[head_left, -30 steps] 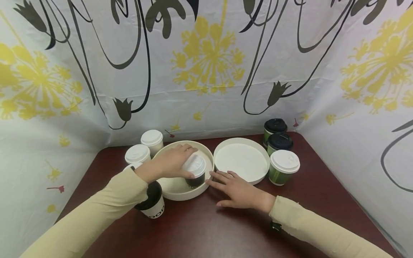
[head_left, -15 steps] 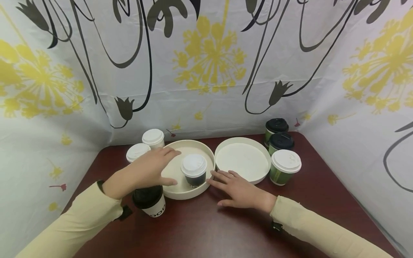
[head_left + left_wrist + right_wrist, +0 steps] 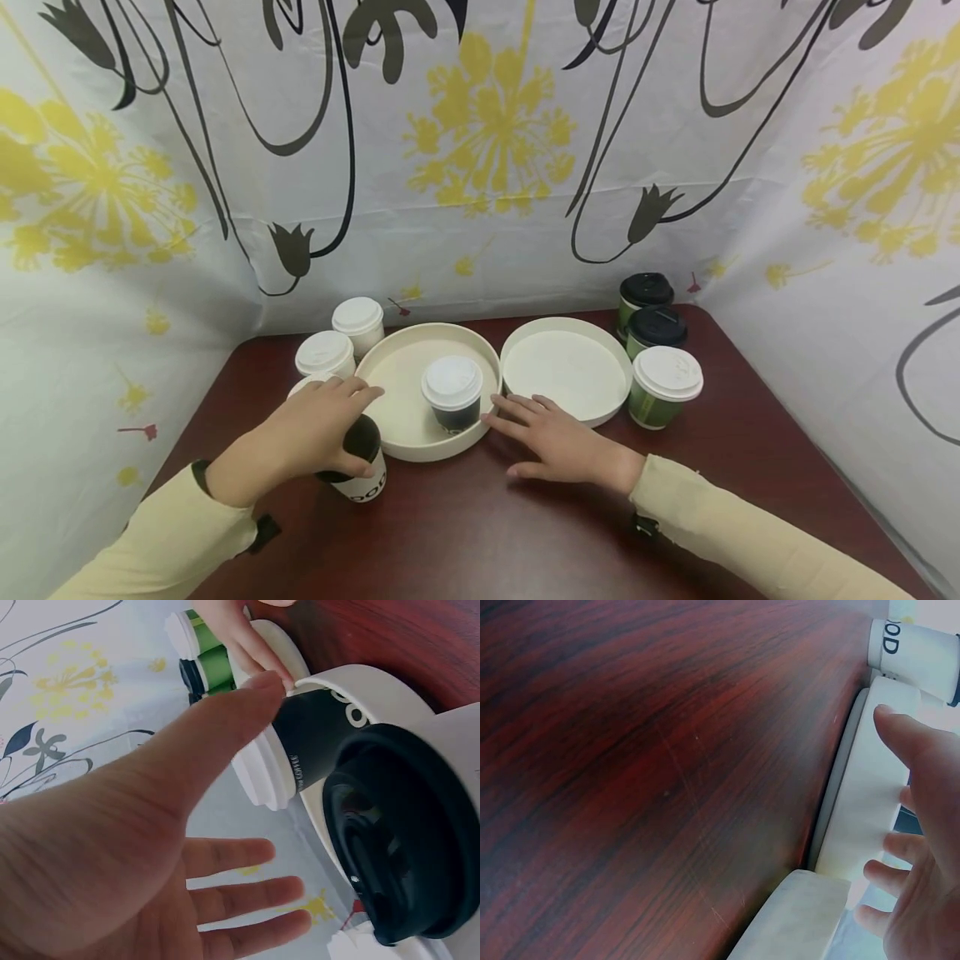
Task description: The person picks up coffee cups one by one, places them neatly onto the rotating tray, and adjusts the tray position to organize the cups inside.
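Observation:
My left hand [image 3: 311, 433] hovers over a white paper cup with a black lid [image 3: 365, 483], at the near left of the table. In the left wrist view its thumb and fingers are spread, and the black lid [image 3: 405, 832] shows beyond them. A dark paper cup with a white lid [image 3: 452, 387] stands upright in the left round cream tray [image 3: 420, 452], toward its right side. My right hand [image 3: 562, 442] has its fingers spread, fingertips at the rim where this tray meets the right round tray [image 3: 566, 371]. It holds nothing.
Several white-lidded cups, such as a white cup [image 3: 358, 321], stand left of the trays, one partly hidden by my left hand. On the right are a green cup with a white lid [image 3: 663, 387] and two black-lidded green cups [image 3: 655, 329]. Patterned cloth [image 3: 480, 167] encloses the table [image 3: 510, 533].
My left hand has let go of the white-lidded dark cup in the left tray and moved left and nearer, over the black-lidded cup. The right hand stays in place.

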Motion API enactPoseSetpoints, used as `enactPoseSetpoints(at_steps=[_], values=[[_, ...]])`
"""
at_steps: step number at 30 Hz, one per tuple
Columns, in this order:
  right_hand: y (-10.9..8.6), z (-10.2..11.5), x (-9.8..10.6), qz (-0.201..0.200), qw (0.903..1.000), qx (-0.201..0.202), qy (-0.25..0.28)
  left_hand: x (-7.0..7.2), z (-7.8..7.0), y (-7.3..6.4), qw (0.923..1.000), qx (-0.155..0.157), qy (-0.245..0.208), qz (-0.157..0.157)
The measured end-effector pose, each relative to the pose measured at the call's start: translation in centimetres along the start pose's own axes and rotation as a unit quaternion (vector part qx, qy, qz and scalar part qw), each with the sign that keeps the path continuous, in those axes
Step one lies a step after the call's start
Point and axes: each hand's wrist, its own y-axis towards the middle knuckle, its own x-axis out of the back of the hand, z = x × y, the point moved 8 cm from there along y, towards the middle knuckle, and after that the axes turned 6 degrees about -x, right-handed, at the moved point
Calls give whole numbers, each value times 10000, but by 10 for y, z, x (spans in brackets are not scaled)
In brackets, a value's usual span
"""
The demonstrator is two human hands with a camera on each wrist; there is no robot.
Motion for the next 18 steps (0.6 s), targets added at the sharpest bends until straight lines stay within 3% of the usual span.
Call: enactPoseSetpoints(at_steps=[8, 18], values=[[-1, 0, 0, 39, 10000, -38, -18, -10, 4, -10, 9997, 162, 206, 10], [0, -1, -1, 19, 10000, -54, 71, -14, 5, -11, 9996, 212, 205, -20]])
